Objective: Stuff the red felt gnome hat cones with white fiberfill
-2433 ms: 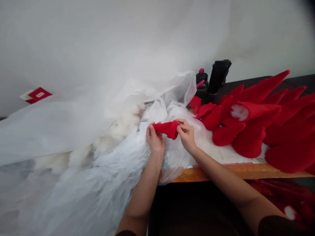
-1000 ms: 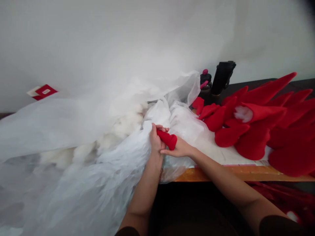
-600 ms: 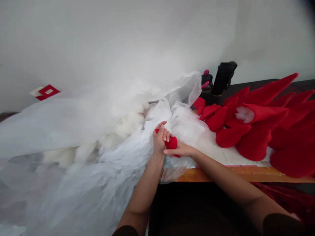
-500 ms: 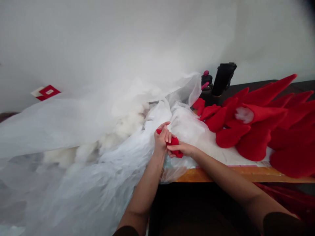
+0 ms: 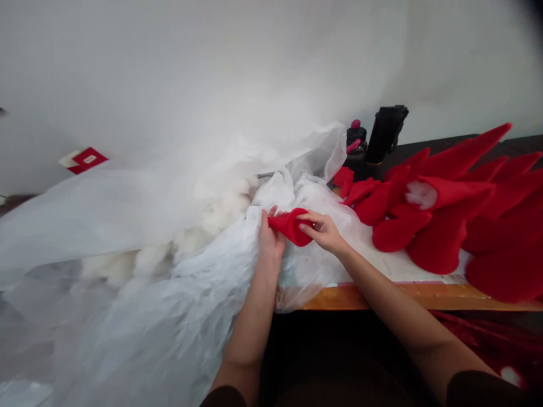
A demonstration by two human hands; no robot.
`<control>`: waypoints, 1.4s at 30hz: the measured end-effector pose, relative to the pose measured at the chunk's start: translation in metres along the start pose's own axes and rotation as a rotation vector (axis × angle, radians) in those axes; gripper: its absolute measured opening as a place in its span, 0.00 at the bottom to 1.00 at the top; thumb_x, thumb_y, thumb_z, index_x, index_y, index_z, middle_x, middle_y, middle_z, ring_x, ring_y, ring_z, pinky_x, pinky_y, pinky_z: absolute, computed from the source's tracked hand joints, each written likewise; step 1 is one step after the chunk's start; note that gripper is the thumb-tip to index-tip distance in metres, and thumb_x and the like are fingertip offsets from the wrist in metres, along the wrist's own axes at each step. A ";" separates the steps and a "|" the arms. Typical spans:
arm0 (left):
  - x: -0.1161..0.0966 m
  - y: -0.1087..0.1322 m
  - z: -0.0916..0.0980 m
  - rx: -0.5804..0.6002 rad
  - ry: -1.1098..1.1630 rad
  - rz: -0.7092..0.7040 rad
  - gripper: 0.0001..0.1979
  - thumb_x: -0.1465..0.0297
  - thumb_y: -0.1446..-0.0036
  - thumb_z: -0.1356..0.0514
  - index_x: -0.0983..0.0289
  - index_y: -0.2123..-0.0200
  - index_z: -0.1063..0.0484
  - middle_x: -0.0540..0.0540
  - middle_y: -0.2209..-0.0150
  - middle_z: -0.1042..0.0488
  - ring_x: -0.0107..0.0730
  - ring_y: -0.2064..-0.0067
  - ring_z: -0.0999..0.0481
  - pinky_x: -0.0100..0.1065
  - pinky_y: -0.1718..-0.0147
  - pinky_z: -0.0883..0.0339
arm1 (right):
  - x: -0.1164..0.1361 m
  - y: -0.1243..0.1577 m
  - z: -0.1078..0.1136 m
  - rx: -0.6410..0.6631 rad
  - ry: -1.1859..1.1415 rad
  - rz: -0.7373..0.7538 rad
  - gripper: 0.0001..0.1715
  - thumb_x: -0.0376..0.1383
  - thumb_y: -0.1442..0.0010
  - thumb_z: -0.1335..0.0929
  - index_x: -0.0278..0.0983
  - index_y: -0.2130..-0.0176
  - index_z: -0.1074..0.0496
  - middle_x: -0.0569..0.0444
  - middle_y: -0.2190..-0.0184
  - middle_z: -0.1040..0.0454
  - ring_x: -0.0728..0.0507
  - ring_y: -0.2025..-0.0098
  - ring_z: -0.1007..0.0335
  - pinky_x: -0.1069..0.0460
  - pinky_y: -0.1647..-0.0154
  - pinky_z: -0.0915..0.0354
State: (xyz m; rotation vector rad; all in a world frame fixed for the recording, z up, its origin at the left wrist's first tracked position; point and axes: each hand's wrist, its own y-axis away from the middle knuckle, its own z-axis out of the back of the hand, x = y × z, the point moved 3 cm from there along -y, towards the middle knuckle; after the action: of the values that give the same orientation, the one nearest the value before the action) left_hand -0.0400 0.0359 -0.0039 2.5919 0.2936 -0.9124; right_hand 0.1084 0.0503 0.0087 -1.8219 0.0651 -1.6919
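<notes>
A small red felt cone is held between both my hands over the crumpled white plastic sheet. My left hand is closed round the cone's narrow left end. My right hand pinches its wider right end, fingers curled into the opening. White fluffy stuffing lies under the sheet just left of my hands.
A pile of several red felt cones covers the right of the wooden table, one showing white filling. Two black bottles stand at the back by the white wall. A red and white card lies far left.
The cone was squeezed low between my hands half a second ago; now it is lifted and stretched out sideways, with my right hand moved up to its wide end.
</notes>
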 end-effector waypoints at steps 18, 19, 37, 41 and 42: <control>-0.018 0.034 -0.009 -0.065 -1.209 -0.748 0.10 0.78 0.52 0.42 0.61 0.75 0.42 0.45 0.76 0.40 0.24 0.75 0.37 0.25 0.74 0.40 | 0.009 0.009 -0.001 -0.320 0.303 0.256 0.16 0.28 0.42 0.35 0.39 0.56 0.24 0.46 0.56 0.30 0.44 0.65 0.29 0.51 0.75 0.30; -0.019 0.037 -0.012 -0.002 -1.233 -0.747 0.08 0.77 0.52 0.40 0.62 0.72 0.38 0.47 0.72 0.34 0.25 0.72 0.33 0.26 0.73 0.37 | 0.009 0.009 -0.001 -0.314 0.306 0.260 0.18 0.28 0.42 0.35 0.39 0.54 0.24 0.45 0.55 0.30 0.44 0.64 0.29 0.51 0.75 0.29; -0.153 -0.076 0.000 -0.245 -2.371 -0.519 0.23 0.58 0.46 0.36 0.61 0.49 0.27 0.66 0.46 0.25 0.59 0.42 0.29 0.47 0.48 0.34 | 0.005 0.012 -0.009 -0.224 0.312 0.217 0.22 0.37 0.37 0.33 0.41 0.43 0.29 0.44 0.54 0.32 0.42 0.62 0.30 0.50 0.74 0.29; -0.146 -0.068 0.001 -0.135 -2.407 -0.499 0.12 0.68 0.43 0.42 0.62 0.56 0.25 0.63 0.54 0.22 0.49 0.50 0.24 0.39 0.55 0.34 | 0.004 0.010 -0.009 -0.224 0.320 0.225 0.21 0.36 0.36 0.34 0.40 0.44 0.29 0.44 0.54 0.31 0.41 0.59 0.29 0.49 0.71 0.28; -0.148 -0.062 0.000 -0.151 -2.361 -0.532 0.12 0.68 0.42 0.43 0.61 0.56 0.26 0.60 0.57 0.22 0.47 0.53 0.24 0.37 0.57 0.35 | 0.003 0.010 -0.009 -0.225 0.323 0.226 0.21 0.36 0.36 0.35 0.40 0.44 0.29 0.44 0.55 0.31 0.41 0.59 0.29 0.49 0.70 0.27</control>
State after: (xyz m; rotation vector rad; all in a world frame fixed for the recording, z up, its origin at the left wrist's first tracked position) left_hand -0.1736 0.0818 0.0728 -0.0149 0.2106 -2.8362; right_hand 0.1041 0.0371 0.0068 -1.6046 0.5971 -1.8544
